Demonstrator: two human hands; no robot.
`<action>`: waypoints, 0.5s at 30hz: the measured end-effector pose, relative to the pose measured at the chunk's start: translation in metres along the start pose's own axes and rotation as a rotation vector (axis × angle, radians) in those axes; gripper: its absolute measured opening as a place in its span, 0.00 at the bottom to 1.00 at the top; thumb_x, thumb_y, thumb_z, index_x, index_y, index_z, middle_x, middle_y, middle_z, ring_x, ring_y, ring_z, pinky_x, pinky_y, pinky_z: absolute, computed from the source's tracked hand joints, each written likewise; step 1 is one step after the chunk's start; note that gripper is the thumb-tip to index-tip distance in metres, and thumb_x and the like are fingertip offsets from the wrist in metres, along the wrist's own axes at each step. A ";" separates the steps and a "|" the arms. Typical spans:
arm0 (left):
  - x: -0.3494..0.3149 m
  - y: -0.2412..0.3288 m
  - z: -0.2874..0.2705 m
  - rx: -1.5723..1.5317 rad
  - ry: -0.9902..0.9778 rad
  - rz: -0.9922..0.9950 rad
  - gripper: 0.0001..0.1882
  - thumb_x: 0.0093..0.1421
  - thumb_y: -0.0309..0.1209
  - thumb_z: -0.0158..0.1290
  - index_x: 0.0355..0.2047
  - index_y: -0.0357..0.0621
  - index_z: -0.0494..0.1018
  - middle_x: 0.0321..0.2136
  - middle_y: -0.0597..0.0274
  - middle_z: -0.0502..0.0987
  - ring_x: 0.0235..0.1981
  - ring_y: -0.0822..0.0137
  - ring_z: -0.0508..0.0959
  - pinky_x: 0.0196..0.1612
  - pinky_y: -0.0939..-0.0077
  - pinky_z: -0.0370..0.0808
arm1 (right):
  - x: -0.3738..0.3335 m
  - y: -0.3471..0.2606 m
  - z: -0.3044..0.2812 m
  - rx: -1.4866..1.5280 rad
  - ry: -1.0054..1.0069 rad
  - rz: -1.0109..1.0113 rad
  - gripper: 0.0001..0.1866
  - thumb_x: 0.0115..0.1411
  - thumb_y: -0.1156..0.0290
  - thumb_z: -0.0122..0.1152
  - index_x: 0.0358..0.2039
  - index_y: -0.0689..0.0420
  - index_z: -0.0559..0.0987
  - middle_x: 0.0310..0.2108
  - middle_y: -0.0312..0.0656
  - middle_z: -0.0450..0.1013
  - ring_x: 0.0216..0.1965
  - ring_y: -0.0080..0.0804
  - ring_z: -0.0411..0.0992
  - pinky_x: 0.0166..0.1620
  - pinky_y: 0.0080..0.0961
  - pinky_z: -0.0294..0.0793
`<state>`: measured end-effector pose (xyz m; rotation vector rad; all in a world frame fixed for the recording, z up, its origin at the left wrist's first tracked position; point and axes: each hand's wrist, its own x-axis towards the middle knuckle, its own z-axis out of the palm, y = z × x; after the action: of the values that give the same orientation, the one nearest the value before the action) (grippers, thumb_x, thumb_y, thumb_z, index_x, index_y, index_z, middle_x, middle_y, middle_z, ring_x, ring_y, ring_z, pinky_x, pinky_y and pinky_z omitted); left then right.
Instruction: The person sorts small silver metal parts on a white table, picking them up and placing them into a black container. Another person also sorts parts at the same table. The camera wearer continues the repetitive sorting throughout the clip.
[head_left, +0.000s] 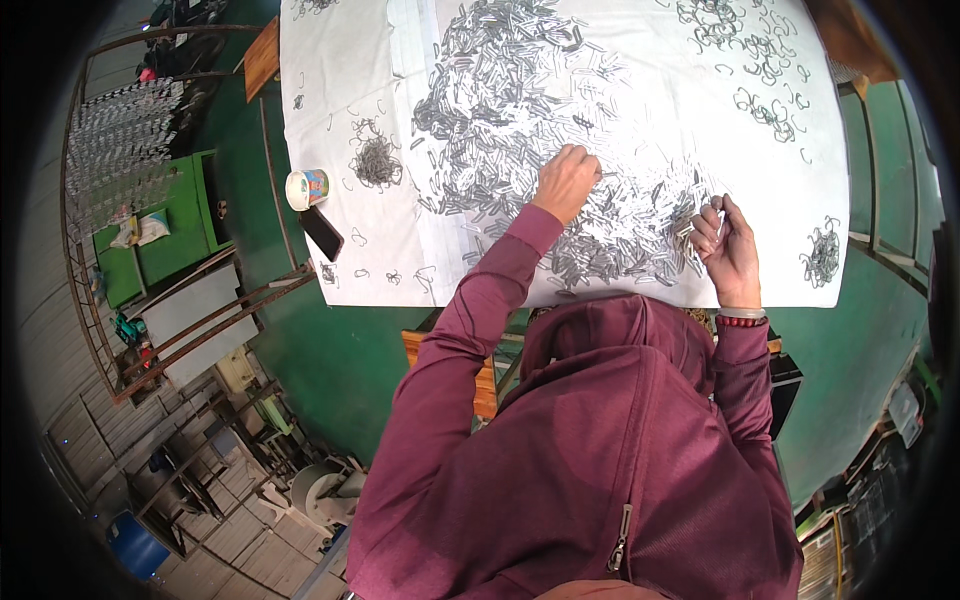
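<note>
A broad heap of small, narrow grey metal pieces [500, 100] spreads over the white cloth of the table [340, 120]. Over its near part is my left hand [568, 183], palm down, with the fingers bent and drawn together; whatever is at the fingertips is hidden. My right hand [727, 245] rests palm up by the heap's right edge. Its fingers are curled, thumb against index finger, and anything held there is too small to make out. Thin curved wire hooks [768, 112] lie scattered at the far right, and a darker clump of hooks [822, 255] sits near the right corner.
Along the table's left side are a white tub [306, 188], a dark phone [322, 234] and a tangled pile of wire hooks [376, 162]. A metal-framed rack [130, 140] stands beyond the green floor [310, 350] on the left. A blue drum [138, 545] is at lower left.
</note>
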<state>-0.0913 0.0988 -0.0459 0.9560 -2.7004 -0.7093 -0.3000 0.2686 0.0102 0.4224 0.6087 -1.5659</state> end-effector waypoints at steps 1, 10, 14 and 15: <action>0.000 0.002 -0.001 -0.029 -0.032 -0.059 0.05 0.53 0.29 0.55 0.26 0.42 0.74 0.28 0.59 0.73 0.35 0.58 0.73 0.37 0.65 0.72 | 0.002 0.000 -0.007 -0.006 -0.047 0.009 0.10 0.68 0.65 0.41 0.33 0.57 0.67 0.21 0.34 0.57 0.21 0.23 0.54 0.25 0.20 0.57; 0.001 0.035 -0.020 -0.965 -0.062 -0.466 0.09 0.56 0.25 0.55 0.36 0.32 0.76 0.25 0.56 0.80 0.26 0.71 0.79 0.29 0.78 0.75 | 0.016 0.038 0.008 -0.121 0.041 0.063 0.20 0.69 0.61 0.32 0.49 0.64 0.65 0.40 0.46 0.67 0.44 0.40 0.68 0.53 0.37 0.69; -0.001 0.061 -0.039 -1.036 -0.202 -0.438 0.09 0.58 0.25 0.53 0.37 0.31 0.76 0.28 0.57 0.80 0.26 0.74 0.78 0.29 0.80 0.75 | 0.022 0.050 0.019 -0.071 0.030 0.059 0.20 0.70 0.62 0.31 0.50 0.64 0.64 0.44 0.48 0.67 0.46 0.41 0.68 0.53 0.39 0.69; -0.001 0.062 -0.042 -1.025 -0.245 -0.397 0.09 0.58 0.25 0.53 0.37 0.32 0.76 0.29 0.58 0.80 0.26 0.75 0.78 0.29 0.81 0.75 | 0.022 0.050 0.022 -0.084 0.072 0.031 0.20 0.69 0.62 0.32 0.50 0.64 0.64 0.44 0.48 0.67 0.45 0.41 0.68 0.53 0.39 0.69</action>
<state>-0.1102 0.1262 0.0217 1.1022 -1.8009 -2.0866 -0.2505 0.2371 0.0081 0.4240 0.7178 -1.4949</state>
